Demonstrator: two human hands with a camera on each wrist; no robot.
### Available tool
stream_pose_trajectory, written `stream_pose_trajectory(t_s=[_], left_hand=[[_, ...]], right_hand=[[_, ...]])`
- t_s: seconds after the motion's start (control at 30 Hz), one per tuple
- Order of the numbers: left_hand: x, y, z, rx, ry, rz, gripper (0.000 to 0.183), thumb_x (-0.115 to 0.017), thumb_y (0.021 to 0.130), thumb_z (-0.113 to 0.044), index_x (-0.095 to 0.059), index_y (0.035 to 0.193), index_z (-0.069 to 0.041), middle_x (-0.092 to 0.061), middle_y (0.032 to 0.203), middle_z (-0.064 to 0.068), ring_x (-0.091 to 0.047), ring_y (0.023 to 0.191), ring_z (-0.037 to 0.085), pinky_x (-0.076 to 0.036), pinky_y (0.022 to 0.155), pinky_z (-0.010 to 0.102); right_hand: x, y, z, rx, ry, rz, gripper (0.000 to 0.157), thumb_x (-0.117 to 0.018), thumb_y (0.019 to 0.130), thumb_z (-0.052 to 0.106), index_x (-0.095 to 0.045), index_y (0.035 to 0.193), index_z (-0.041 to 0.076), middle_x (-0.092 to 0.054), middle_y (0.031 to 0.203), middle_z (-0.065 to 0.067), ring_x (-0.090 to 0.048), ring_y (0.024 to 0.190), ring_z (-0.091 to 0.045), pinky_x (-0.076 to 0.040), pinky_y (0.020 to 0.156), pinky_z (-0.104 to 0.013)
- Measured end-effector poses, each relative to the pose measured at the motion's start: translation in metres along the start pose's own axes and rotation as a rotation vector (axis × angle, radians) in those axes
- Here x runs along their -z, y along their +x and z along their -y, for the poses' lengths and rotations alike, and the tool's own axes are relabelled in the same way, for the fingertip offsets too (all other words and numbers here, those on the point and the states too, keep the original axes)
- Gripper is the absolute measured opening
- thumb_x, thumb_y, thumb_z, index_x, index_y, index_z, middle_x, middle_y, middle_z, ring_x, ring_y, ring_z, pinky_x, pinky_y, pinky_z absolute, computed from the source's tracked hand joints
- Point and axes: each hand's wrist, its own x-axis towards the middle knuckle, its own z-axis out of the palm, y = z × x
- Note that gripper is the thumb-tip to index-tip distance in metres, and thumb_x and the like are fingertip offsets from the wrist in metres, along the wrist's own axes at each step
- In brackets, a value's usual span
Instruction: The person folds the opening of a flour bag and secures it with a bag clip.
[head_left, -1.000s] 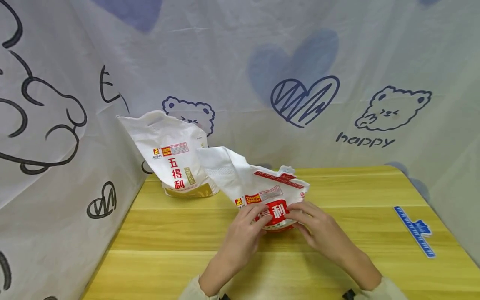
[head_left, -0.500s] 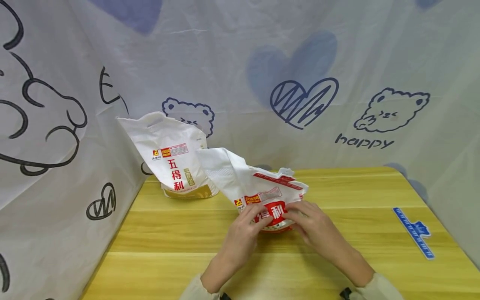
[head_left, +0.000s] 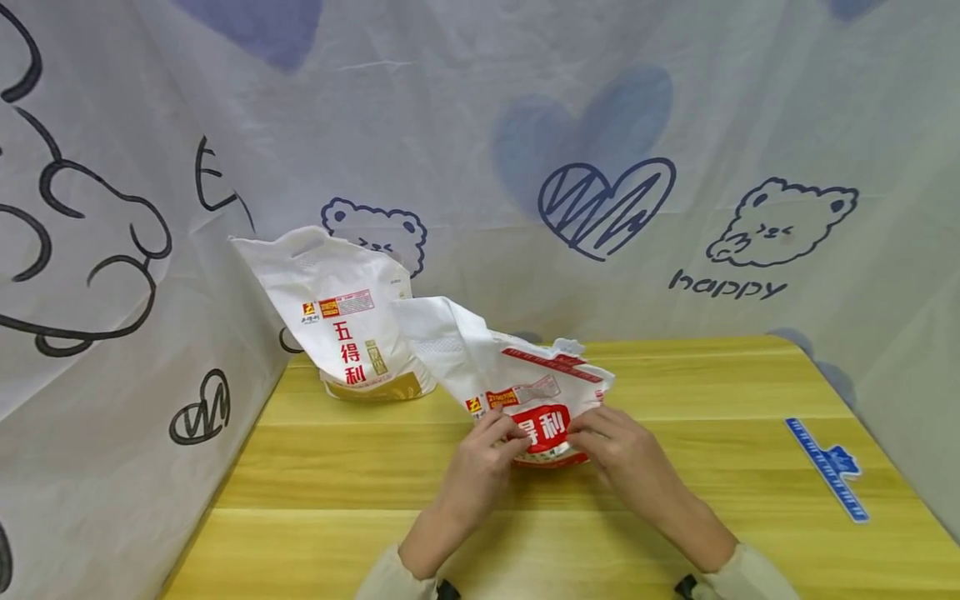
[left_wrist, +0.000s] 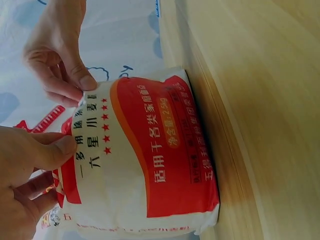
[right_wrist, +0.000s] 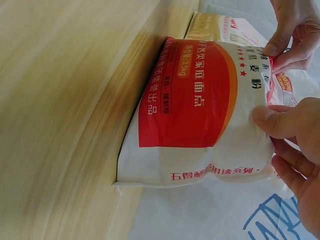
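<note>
A white flour bag with red print stands on the wooden table, its upper part folded over and slumped away from me. Across that folded part lies a red bag clip. My left hand pinches the bag's near upper edge on the left side. On the right, my right hand pinches the same edge between thumb and fingers. The left wrist view shows the left thumb on the bag's front near the fold. In the right wrist view the right thumb presses the front face too.
A second white flour bag with a gold base stands behind and to the left, its top leaning left. At the right lies a blue bag clip on the table. Printed cloth hangs behind and at the sides.
My left fingers have drawn back slightly, uncovering more of the red print. My right fingers have shifted a little along the bag's edge. The bags and clips have stayed in place.
</note>
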Motion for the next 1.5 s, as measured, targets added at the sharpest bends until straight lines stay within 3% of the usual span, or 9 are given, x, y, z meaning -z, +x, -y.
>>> stream_pose_trajectory(t_s=[0.1,0.37,0.63,0.83,1.07,1.5], left_hand=[[0.001,0.001,0.002,0.000,0.005,0.003,0.026,-0.070,0.080,0.019,-0.079,0.082,-0.005,-0.067,0.089,0.002,-0.067,0.096,0.021,-0.048,0.108,0.037],[-0.002,0.003,0.009,-0.033,-0.010,0.007,0.024,-0.073,0.079,0.018,-0.078,0.081,-0.006,-0.068,0.089,0.003,-0.066,0.096,0.022,-0.051,0.105,0.035],[-0.016,0.009,0.022,-0.121,0.030,0.000,0.019,-0.075,0.081,0.011,-0.077,0.083,-0.008,-0.069,0.090,0.001,-0.064,0.094,0.019,-0.054,0.093,0.024],[-0.026,0.019,0.026,-0.124,0.021,0.040,0.019,-0.074,0.085,0.010,-0.078,0.086,-0.009,-0.069,0.093,0.001,-0.063,0.096,0.019,-0.053,0.095,0.023],[-0.038,0.033,0.027,-0.124,-0.012,0.060,0.021,-0.074,0.086,0.010,-0.078,0.087,-0.010,-0.069,0.093,0.001,-0.063,0.096,0.017,-0.053,0.095,0.023],[-0.073,0.064,0.024,-0.120,0.003,0.124,0.021,-0.073,0.085,0.009,-0.076,0.085,-0.011,-0.069,0.095,0.001,-0.062,0.098,0.018,-0.053,0.094,0.025]], right_hand=[[-0.001,-0.001,0.000,0.005,-0.021,0.001,0.025,-0.083,0.073,-0.009,-0.077,0.090,0.008,-0.073,0.099,-0.002,-0.067,0.095,-0.022,-0.060,0.086,-0.041],[-0.003,-0.001,-0.004,0.004,-0.066,0.015,0.025,-0.085,0.072,-0.006,-0.075,0.089,0.008,-0.072,0.094,-0.003,-0.067,0.087,-0.022,-0.062,0.079,-0.040],[-0.004,-0.002,-0.019,-0.002,-0.075,0.008,0.025,-0.085,0.071,-0.007,-0.072,0.088,0.007,-0.072,0.092,-0.004,-0.066,0.084,-0.022,-0.062,0.076,-0.041],[-0.001,-0.004,-0.030,-0.013,-0.089,0.009,0.028,-0.086,0.068,-0.006,-0.071,0.089,0.007,-0.072,0.093,-0.006,-0.066,0.083,-0.024,-0.062,0.077,-0.043],[0.004,-0.010,-0.044,-0.032,-0.087,-0.005,0.022,-0.077,0.071,-0.008,-0.068,0.085,0.007,-0.069,0.089,-0.005,-0.064,0.081,-0.024,-0.061,0.073,-0.043],[0.019,-0.024,-0.076,-0.096,-0.108,-0.008,0.028,-0.083,0.071,-0.011,-0.068,0.085,0.008,-0.066,0.089,-0.003,-0.059,0.078,-0.021,-0.059,0.066,-0.041]])
